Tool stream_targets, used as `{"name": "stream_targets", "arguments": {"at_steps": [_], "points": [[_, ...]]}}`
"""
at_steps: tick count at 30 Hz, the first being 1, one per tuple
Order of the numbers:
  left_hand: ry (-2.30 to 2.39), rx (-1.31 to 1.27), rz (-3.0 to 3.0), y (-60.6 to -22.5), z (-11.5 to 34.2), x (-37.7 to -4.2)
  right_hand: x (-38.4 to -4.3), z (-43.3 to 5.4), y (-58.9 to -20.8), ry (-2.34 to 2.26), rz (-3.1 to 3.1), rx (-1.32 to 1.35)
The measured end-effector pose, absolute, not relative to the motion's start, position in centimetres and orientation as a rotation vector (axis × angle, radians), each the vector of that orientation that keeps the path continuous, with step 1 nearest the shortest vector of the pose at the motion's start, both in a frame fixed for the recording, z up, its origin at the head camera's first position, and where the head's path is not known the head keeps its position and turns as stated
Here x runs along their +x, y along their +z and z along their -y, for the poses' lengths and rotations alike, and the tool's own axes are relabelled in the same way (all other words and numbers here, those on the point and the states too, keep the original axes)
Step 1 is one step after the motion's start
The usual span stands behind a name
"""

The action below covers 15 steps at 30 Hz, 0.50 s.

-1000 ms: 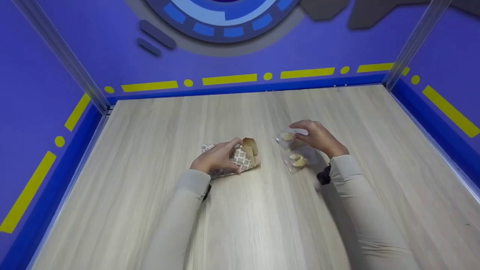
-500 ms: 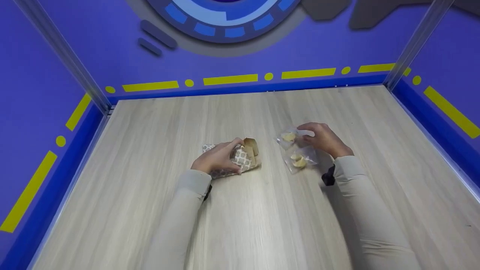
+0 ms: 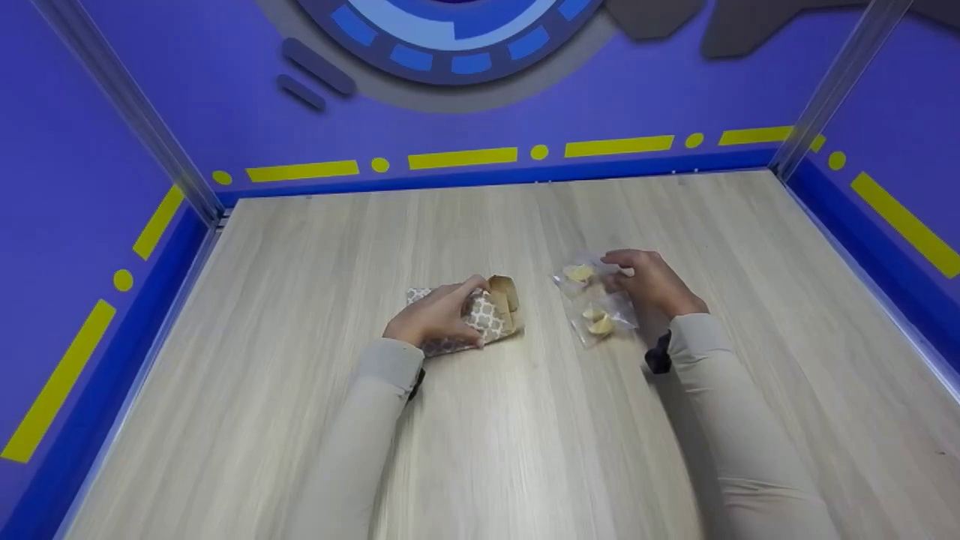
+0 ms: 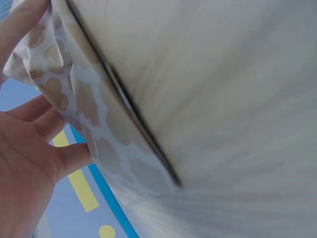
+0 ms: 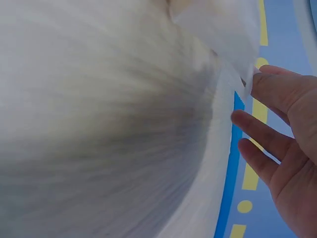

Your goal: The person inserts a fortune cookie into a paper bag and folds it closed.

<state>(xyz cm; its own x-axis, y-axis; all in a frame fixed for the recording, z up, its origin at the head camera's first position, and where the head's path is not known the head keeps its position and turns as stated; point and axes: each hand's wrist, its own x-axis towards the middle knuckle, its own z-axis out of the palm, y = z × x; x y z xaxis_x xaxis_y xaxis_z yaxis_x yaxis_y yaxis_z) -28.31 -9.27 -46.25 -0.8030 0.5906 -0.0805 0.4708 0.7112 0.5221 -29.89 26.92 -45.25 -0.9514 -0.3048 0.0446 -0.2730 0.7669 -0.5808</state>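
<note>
My left hand (image 3: pixel 435 315) grips a white paper bag (image 3: pixel 486 315) with a grey-brown lattice pattern, lying on its side on the table. Its open mouth faces right and shows brown paper inside. The left wrist view has fingers and thumb on both sides of the bag (image 4: pixel 94 109). To the right lie two clear wrappers with fortune cookies: a far cookie (image 3: pixel 578 273) and a near cookie (image 3: pixel 598 322). My right hand (image 3: pixel 651 283) is at their right edge. In the right wrist view, its fingertips pinch a corner of a clear wrapper (image 5: pixel 218 34), with the other fingers loosely extended.
The pale wooden table (image 3: pixel 480 450) is enclosed by blue panels with yellow dashes. A back wall (image 3: pixel 465 127) stands beyond the far edge, and side walls (image 3: pixel 67 247) rise left and right. Black straps sit at both wrists.
My right hand has drawn back slightly to the right and lowered over the wrappers' edge. The cookies stay nearly in place. My left hand keeps its grip on the paper bag.
</note>
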Motion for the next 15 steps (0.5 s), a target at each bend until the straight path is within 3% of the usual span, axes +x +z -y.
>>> {"name": "stream_targets", "arguments": {"at_steps": [15], "points": [[0.708, 0.816, -2.681, -46.19, 9.28, -28.36, -30.20, -26.54, -45.94, -0.953, -2.919, -0.517]]}}
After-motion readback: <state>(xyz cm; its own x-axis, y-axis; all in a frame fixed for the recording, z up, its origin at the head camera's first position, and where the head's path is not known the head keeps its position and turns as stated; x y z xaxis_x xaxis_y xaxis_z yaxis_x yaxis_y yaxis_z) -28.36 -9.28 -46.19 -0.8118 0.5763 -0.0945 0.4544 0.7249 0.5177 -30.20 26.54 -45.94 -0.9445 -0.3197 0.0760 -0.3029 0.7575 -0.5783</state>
